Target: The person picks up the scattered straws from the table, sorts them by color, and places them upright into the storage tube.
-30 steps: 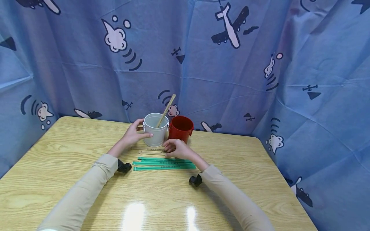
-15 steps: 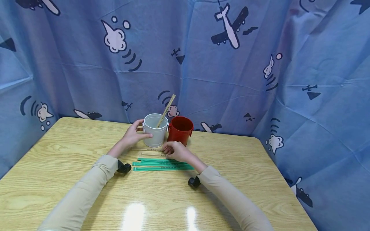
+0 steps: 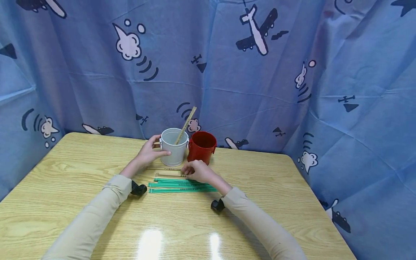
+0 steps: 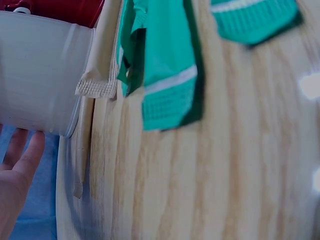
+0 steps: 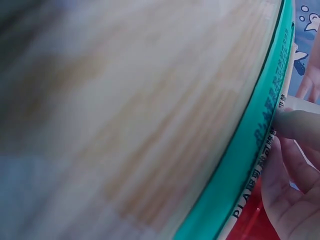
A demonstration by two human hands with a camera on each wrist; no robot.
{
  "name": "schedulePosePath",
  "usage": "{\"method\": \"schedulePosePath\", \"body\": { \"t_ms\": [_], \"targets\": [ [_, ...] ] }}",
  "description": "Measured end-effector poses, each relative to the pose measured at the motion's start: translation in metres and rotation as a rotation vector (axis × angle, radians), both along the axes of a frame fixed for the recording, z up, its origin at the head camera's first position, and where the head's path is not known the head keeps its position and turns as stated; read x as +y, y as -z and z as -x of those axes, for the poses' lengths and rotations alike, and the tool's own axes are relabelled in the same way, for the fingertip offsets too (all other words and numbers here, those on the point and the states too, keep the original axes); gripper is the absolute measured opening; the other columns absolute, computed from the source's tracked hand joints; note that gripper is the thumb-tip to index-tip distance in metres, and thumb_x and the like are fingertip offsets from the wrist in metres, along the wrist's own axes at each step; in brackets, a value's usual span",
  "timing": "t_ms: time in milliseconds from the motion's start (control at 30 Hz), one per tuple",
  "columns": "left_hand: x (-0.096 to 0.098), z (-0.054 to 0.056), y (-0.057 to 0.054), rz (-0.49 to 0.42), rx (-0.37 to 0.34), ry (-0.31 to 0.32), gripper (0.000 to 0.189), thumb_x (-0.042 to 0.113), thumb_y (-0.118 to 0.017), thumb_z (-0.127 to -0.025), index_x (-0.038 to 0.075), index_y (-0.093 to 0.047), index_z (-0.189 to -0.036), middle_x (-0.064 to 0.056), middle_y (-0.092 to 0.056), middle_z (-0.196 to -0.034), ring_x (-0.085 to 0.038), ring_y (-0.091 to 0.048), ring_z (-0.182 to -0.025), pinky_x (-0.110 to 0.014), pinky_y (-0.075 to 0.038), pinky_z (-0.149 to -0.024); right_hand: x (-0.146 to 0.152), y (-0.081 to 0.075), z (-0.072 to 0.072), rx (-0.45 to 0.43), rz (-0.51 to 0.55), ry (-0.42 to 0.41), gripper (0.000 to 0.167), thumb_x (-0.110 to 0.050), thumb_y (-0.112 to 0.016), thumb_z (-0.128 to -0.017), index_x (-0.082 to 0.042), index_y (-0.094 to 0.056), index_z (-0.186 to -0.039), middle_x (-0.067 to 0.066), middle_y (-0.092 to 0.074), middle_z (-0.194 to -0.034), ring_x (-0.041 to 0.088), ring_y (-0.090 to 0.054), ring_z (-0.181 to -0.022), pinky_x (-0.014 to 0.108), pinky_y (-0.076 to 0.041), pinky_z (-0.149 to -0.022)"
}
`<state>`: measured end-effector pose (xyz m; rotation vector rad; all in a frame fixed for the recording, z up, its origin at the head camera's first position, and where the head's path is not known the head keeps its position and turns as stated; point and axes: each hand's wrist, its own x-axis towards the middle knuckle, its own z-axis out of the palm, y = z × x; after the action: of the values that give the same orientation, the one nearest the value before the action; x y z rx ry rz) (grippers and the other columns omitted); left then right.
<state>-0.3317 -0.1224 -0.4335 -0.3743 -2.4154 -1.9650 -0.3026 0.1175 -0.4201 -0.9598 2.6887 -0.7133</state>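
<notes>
My left hand (image 3: 147,151) holds the white bucket (image 3: 173,156) by its left side, thumb in front and fingers reaching behind. One long beige paper-wrapped straw (image 3: 186,124) leans upright inside this bucket. In front of the buckets my right hand (image 3: 200,171) pinches a beige wrapped straw (image 5: 252,185) between thumb and fingers, near its printed lettering. A second beige straw (image 4: 85,150) lies just behind it, at the foot of the white bucket. Several green wrapped straws (image 3: 169,190) lie side by side on the near side, partly covered by the right hand in the head view.
A red bucket (image 3: 200,153) stands right beside the white one. Both are near the back edge of the wooden table (image 3: 276,202), with a blue curtain (image 3: 162,94) hanging behind. Black wrist-worn devices (image 3: 138,188) sit at both cuffs.
My right hand has lowered slightly toward the near side and its fingers have closed on the beige straw. The left hand stays at the white bucket.
</notes>
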Motion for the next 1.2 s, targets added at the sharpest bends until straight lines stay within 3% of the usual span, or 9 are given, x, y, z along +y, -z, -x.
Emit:
{"method": "schedulePosePath", "body": {
  "t_ms": [433,700,1200],
  "targets": [
    [-0.001,-0.001,0.000,0.008,-0.010,-0.005,0.084,0.008,-0.077,-0.080,0.001,-0.028,-0.147,-0.022,-0.038,-0.145,-0.042,-0.044,-0.129,-0.051,-0.043,-0.105,-0.002,-0.006,-0.006,0.062,-0.067,0.002,0.015,-0.006,-0.071,-0.084,-0.010,-0.075,-0.098,0.002,-0.073,-0.088,0.007,-0.060,-0.075,0.016,-0.052,-0.073],
    [-0.001,0.000,0.001,0.006,-0.005,-0.003,0.084,0.008,-0.077,-0.079,0.001,-0.028,-0.148,-0.022,-0.039,-0.144,-0.042,-0.044,-0.128,-0.051,-0.043,-0.105,-0.002,-0.015,-0.008,0.094,-0.023,0.004,0.013,-0.004,-0.070,-0.082,-0.011,-0.074,-0.093,0.001,-0.071,-0.083,0.007,-0.057,-0.072,0.016,-0.050,-0.067],
    [0.001,0.000,0.000,0.005,0.005,-0.001,0.080,0.007,-0.076,-0.081,0.002,-0.030,-0.146,-0.022,-0.039,-0.145,-0.041,-0.044,-0.128,-0.050,-0.042,-0.106,0.001,-0.039,-0.012,0.055,0.100,0.042,0.017,-0.002,-0.070,-0.081,-0.011,-0.070,-0.095,0.001,-0.067,-0.085,0.011,-0.056,-0.078,0.018,-0.051,-0.071]
  ]
}}
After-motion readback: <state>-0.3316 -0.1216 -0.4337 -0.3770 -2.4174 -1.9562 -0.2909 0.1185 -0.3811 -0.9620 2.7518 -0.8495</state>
